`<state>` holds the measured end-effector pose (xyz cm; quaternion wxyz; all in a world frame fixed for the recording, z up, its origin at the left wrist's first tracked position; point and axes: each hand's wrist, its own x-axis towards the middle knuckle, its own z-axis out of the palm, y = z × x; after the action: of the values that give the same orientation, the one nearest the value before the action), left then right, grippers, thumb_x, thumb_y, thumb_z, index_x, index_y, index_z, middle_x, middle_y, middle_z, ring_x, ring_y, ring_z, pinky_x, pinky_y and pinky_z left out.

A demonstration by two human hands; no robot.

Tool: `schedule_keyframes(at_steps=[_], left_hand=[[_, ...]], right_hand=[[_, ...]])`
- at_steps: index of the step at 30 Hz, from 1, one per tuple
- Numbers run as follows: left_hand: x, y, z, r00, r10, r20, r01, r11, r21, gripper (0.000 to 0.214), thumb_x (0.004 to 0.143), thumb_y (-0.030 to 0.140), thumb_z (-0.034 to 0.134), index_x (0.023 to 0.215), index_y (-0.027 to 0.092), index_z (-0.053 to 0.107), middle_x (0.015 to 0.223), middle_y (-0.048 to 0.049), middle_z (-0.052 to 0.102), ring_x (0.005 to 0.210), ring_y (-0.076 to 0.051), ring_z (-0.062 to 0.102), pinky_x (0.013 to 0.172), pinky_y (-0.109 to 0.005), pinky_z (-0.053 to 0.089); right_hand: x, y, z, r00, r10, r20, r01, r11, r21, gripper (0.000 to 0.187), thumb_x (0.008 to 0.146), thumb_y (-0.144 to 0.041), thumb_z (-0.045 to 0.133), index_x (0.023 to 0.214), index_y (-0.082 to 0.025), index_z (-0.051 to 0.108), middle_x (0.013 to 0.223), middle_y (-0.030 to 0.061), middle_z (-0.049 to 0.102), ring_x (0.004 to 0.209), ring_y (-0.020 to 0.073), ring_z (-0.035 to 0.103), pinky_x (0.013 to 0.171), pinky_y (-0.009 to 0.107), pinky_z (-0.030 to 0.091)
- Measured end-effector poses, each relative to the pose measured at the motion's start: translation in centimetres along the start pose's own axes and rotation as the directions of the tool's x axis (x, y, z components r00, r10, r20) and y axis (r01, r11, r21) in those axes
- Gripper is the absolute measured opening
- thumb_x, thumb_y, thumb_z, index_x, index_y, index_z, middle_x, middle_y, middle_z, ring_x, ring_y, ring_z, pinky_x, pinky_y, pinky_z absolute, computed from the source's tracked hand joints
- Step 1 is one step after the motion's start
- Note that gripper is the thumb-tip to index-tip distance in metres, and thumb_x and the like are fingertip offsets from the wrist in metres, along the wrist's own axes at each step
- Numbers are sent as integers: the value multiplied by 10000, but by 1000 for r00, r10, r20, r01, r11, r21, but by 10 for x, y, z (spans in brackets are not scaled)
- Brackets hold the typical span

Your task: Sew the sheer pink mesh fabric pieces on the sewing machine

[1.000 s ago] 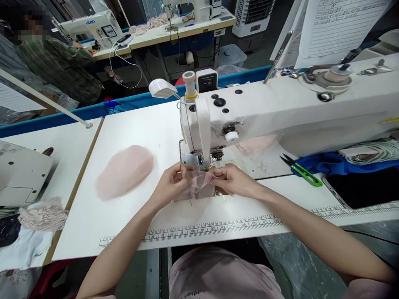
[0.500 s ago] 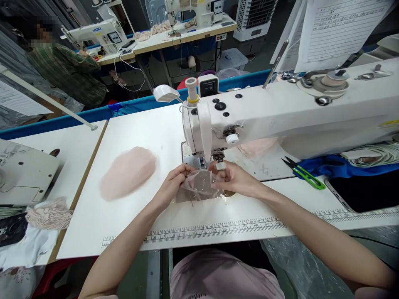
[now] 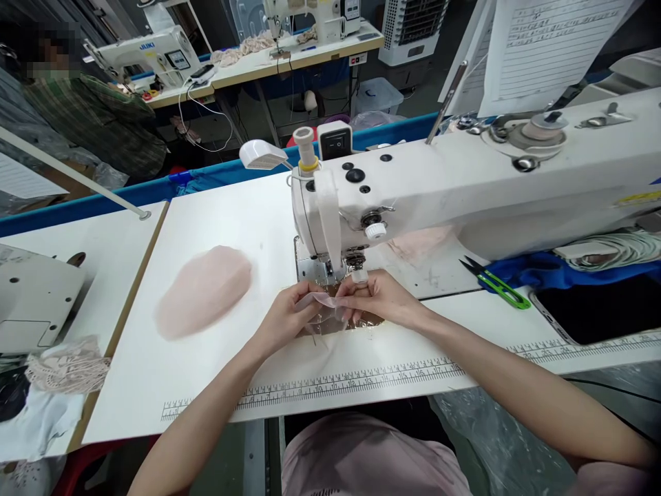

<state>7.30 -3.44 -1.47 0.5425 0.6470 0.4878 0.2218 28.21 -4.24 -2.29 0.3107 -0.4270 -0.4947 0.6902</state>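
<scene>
Pinched between the fingers of both hands is a small piece of sheer pale fabric (image 3: 326,318), just in front of the needle area of a white sewing machine (image 3: 403,182). My left hand (image 3: 286,313) grips its left side. On the other side, my right hand (image 3: 379,300) holds the upper right edge, its fingertips close to the left ones. The presser foot (image 3: 330,270) stands behind the fabric, apart from it. To the left, an oval of sheer pink fabric (image 3: 204,293) lies flat on the white table (image 3: 242,213).
Green thread snips (image 3: 503,289) and a dark-screened phone (image 3: 599,310) lie to the right. A printed ruler (image 3: 361,377) runs along the front edge. More pink fabric (image 3: 421,241) lies under the machine arm. A person in a plaid shirt (image 3: 98,124) sits at far left.
The fabric has come away from the presser foot toward me, and its upper edge is now folded between my fingers. My hands have drawn closer together. The whole view has shifted slightly.
</scene>
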Motion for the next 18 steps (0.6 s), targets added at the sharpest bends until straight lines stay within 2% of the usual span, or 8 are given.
schedule_keyframes(at_steps=[2,4,6,9,12,14,18], left_hand=[[1,-2,0,1000,18,-26,-18,1000,11,147,790,199,522,926,184,575,879,-13,638,778,-151,581,677,-262,449],[1,-3,-1,998,45,-51,-44,999,24,149,754,155,500,891,185,551,848,1,613,751,-136,558,652,-247,432],[1,-3,-2,997,43,-57,-41,999,21,87,738,142,496,809,183,524,724,29,554,657,-113,509,593,-228,394],[-1,-1,-3,1000,-3,1,3,999,-53,47,766,186,532,779,189,488,605,61,459,551,-92,433,523,-215,338],[-3,1,-1,999,-7,45,10,997,-72,187,764,283,647,793,191,488,625,57,491,541,-86,431,502,-208,333],[-3,2,1,1000,26,-1,-26,1000,-16,254,739,334,709,757,186,502,630,52,507,534,-80,427,490,-201,335],[-1,-1,3,974,186,-129,-168,976,135,227,757,372,719,713,179,607,675,22,560,595,-96,492,537,-209,393]], right_hand=[[1,2,1,999,-42,7,42,998,46,370,661,-460,804,804,-145,674,686,21,707,645,142,688,616,248,571],[1,6,1,998,-66,-12,67,996,57,366,657,-454,808,794,-143,674,669,16,706,629,141,687,620,251,576],[2,10,2,995,-80,-51,82,996,44,363,657,-451,810,797,-145,674,622,7,696,572,136,674,584,246,571],[2,14,4,994,-76,-81,77,997,19,356,677,-458,795,817,-153,677,583,2,688,529,141,667,556,253,569],[1,13,6,995,-78,-65,81,996,45,346,681,-455,791,812,-160,668,604,-1,693,551,148,677,571,266,580],[0,12,7,994,-92,-58,96,993,69,338,675,-439,798,809,-160,660,635,-3,699,587,151,688,591,269,587],[0,11,8,990,-121,-76,126,990,56,304,691,-409,793,793,-158,654,655,2,700,626,161,698,613,277,592]])
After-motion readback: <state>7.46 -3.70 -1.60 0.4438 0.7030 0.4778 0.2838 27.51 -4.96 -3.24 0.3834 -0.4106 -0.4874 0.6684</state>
